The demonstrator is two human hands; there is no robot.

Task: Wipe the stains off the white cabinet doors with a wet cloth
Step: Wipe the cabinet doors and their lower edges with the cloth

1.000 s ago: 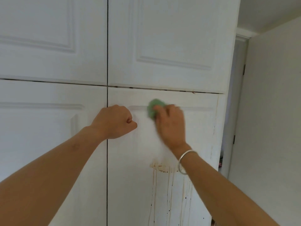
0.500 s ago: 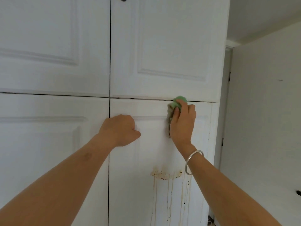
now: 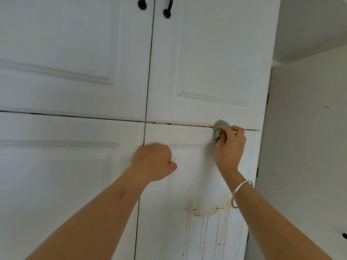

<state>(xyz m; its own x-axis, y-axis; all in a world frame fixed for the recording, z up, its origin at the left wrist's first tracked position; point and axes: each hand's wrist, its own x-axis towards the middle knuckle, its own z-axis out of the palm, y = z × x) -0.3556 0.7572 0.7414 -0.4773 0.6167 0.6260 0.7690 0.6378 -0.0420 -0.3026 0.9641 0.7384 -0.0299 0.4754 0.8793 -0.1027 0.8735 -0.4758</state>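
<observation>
My right hand (image 3: 230,147) grips a bunched green cloth (image 3: 218,130) and presses it against the top edge of the lower right cabinet door (image 3: 187,175), at the gap under the upper door. My left hand (image 3: 154,162) is curled into a fist that holds nothing and rests against the same door near the centre seam. Brown stains (image 3: 204,212) form an arc with several drip lines running down the lower part of that door, below my right wrist.
Two black handles (image 3: 167,14) hang on the upper doors (image 3: 216,62) at the top. A white wall (image 3: 304,137) stands to the right of the cabinet. A silver bangle (image 3: 239,192) circles my right wrist.
My right hand has carried the cloth up and to the right, from the door's upper panel to its top edge. My view has tilted up, bringing the black handles into sight.
</observation>
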